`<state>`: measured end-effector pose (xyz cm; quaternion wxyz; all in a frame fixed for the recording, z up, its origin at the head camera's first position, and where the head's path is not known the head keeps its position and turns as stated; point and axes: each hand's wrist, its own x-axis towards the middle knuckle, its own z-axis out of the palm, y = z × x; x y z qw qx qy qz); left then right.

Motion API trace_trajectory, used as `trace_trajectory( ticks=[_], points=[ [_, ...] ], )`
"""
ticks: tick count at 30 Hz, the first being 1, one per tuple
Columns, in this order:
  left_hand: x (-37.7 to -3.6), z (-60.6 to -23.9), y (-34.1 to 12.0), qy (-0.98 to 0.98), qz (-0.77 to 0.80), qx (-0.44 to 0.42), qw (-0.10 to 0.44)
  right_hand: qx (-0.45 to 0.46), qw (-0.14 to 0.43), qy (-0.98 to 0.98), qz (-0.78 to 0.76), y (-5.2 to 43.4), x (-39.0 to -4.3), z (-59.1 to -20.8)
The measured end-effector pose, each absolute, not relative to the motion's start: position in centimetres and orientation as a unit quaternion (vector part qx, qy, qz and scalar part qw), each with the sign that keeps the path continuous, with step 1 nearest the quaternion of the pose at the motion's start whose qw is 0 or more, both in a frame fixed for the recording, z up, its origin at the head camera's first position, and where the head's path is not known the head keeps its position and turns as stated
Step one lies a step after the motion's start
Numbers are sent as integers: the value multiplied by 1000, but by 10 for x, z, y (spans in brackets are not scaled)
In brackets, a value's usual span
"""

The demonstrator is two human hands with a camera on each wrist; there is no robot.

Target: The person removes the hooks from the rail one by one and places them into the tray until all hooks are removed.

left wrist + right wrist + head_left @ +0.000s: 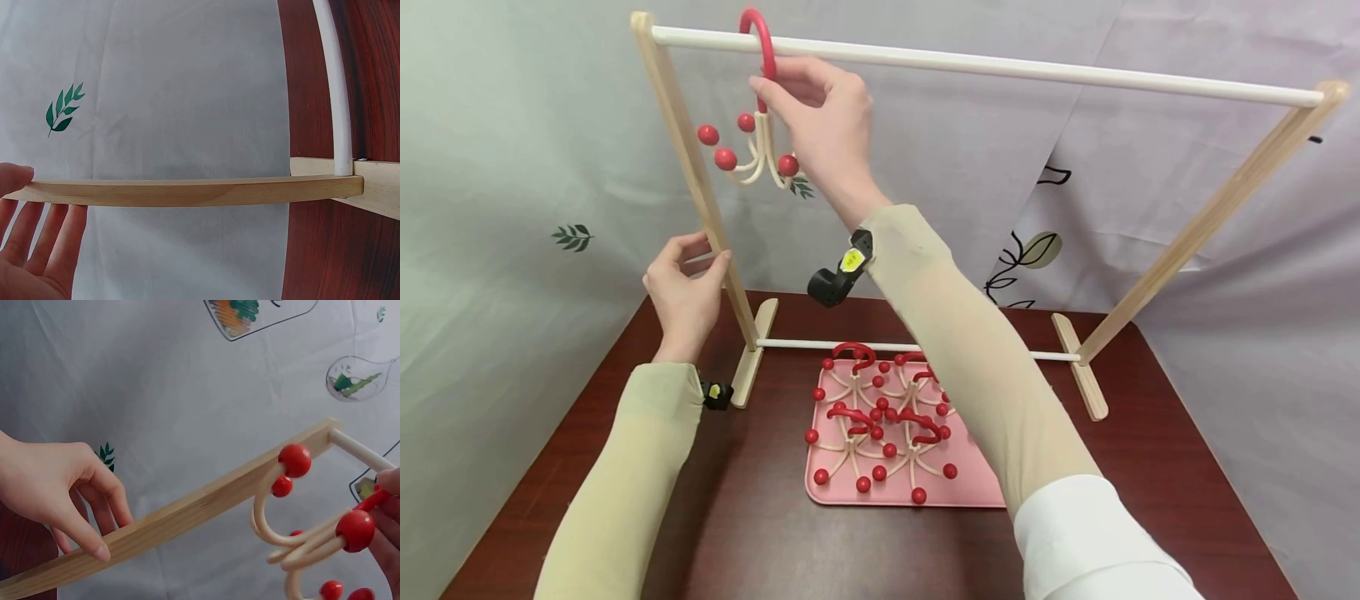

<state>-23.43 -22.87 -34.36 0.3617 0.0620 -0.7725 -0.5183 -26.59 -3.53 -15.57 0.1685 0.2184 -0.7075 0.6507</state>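
Observation:
My right hand (833, 121) pinches the red hook of a small hanger (762, 142) with pale curved arms tipped by red balls. The hook's bend arches over the white top rod (1000, 70) near its left end; whether it bears on the rod I cannot tell. Lower down, my left hand (683, 287) holds the left wooden post (688, 158) of the rack between thumb and fingers. In the left wrist view the thumb (15, 177) lies on one side of the post and the fingers on the other. The right wrist view shows the hanger's red balls (355, 531) close to the post.
On the dark wood table (752, 517) lies a pink tray (966, 487) with several similar hangers (850, 442), partly hidden by my right forearm. The rack's right post (1210, 225), lower white rod (805, 342) and feet (1078, 367) stand behind it. Patterned cloth (925, 167) hangs at the back.

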Motion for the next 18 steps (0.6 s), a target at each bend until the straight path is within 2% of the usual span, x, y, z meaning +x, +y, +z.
trace_trajectory(
  ticks=[10, 18],
  points=[
    [-234, -344, -227, -775, -517, 58, 359, 245, 223, -670, 665, -16, -253, -149],
    [-234, -342, -229, -768, -523, 60, 364, 256, 229, -653, 675, -4, -247, -146]
  ],
)
